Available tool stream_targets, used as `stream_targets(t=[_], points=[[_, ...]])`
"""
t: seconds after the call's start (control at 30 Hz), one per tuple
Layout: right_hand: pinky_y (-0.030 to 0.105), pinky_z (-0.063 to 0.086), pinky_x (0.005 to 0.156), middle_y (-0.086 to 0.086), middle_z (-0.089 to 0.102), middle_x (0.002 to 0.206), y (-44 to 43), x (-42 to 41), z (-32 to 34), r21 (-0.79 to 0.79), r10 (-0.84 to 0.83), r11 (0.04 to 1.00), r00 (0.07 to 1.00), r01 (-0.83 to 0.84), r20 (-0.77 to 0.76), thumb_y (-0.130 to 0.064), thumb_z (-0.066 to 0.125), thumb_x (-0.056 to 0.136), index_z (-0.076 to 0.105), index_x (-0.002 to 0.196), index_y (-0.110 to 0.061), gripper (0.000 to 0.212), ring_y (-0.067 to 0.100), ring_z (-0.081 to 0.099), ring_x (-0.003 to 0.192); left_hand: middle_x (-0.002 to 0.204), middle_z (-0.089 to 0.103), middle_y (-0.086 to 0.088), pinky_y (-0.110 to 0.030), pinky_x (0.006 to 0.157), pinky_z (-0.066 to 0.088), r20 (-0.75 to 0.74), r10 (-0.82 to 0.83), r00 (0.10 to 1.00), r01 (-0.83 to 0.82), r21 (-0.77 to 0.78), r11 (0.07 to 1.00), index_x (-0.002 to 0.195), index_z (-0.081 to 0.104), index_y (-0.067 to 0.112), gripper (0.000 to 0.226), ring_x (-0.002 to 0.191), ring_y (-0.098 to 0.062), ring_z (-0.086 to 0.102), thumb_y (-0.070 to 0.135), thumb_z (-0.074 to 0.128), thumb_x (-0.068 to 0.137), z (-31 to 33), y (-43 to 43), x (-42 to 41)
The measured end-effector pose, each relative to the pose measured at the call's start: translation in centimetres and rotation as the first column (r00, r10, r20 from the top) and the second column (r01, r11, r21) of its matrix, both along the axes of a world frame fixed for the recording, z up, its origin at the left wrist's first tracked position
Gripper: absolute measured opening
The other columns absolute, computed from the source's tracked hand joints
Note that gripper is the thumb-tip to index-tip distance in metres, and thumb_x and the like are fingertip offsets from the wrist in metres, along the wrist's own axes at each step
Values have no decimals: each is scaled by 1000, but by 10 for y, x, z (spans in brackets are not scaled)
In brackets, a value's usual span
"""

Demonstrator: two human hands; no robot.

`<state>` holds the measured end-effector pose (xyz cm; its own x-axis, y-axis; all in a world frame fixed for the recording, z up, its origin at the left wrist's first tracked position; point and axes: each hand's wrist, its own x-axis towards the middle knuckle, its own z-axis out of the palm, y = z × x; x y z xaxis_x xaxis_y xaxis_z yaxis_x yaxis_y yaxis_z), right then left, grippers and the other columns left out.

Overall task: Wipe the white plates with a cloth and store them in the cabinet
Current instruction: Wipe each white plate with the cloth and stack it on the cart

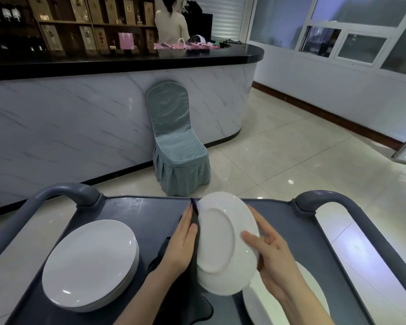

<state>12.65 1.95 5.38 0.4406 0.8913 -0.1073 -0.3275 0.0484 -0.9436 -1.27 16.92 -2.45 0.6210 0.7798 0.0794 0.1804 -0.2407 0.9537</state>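
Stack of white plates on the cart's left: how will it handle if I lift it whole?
Probably heavy: the stack of white plates holds several rigid plates. Their glossy glaze looks slippery, so plates might slide. Likely fragile if dropped.

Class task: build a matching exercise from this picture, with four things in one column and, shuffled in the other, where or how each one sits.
Things
1. held plate
2. plate stack
3. dark cloth
4. covered chair

Places or states
A. on the floor, in front of the marble counter
B. lying flat on the left of the cart
C. tilted up, underside facing the camera, right hand gripping its rim
D. under the left hand, pressed to the held plate

Pairs: 1-C, 2-B, 3-D, 4-A
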Motion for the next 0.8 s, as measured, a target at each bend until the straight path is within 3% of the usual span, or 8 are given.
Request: stream_targets(t=[0.17, 0.27, 0.4, 0.5, 0.6, 0.7, 0.8], points=[[28, 57, 80, 2, 66, 131, -3, 9, 2, -20, 11, 1000, 1000, -11, -2, -6, 63, 90, 59, 134, -37, 54, 25, 66, 116, 160, 12, 23, -36, 124, 7, 85, -55, 995, 53, 27, 998, 151, 14, 35, 56, 148, 0, 6, 23, 32, 100, -11, -27, -6], [29, 58, 80, 1, 68, 129, -1, 2, -2, -55, 23, 998, 1000, -22, 13, -7, 65, 88, 61, 131, -39, 54, 24, 67, 115, 159, 9, 27, -27, 123, 7, 16, -124, 992, 120, 143, 982, 148, 14, 43, 53, 147, 5, 3, 20, 34, 104, 7, -19, 7], [38, 57, 92, 2, 69, 126, 0, 2, -3, -70, 8, 998, 999, -5, 36, -6, 66, 88, 61, 132, -37, 54, 25, 67, 114, 159, 9, 25, -24, 122, 6, -66, -176, 982, 187, 230, 955, 147, 12, 43, 58, 147, 6, 3, 13, 36, 104, 12, -5, 9], [37, 59, 88, 7, 70, 124, 1, 11, 2, -47, -9, 999, 1000, 8, -13, -7, 65, 88, 60, 134, -33, 53, 28, 68, 111, 159, 15, 22, -27, 123, 10, 8, -58, 998, 56, 107, 993, 150, 16, 37, 60, 146, 5, 10, 5, 37, 103, -4, -16, -1], [33, 58, 78, 6, 70, 125, 5, 17, 7, 5, -67, 998, 994, 68, -84, -6, 63, 89, 61, 133, -32, 52, 27, 69, 110, 159, 17, 21, -17, 120, 10, 110, 18, 994, -17, -13, 1000, 150, 21, 32, 60, 147, 3, 13, -1, 36, 102, -18, -46, -8], [35, 58, 82, 2, 70, 125, 13, 18, 4, 0, -195, 981, 974, 196, -118, -4, 60, 91, 61, 132, -31, 49, 24, 68, 112, 163, 6, 16, -12, 117, 4, 41, -33, 999, 27, 140, 990, 152, 17, 30, 62, 148, 3, 1, 2, 40, 101, -23, -78, -6], [47, 53, 96, 1, 70, 124, 22, 16, -3, -60, -327, 945, 930, 322, -169, -2, 57, 93, 62, 130, -31, 47, 25, 67, 113, 162, -5, 21, -15, 119, -2, -54, -117, 992, 129, 334, 934, 152, 9, 34, 65, 149, -2, -9, 12, 40, 100, -20, -94, 2]])
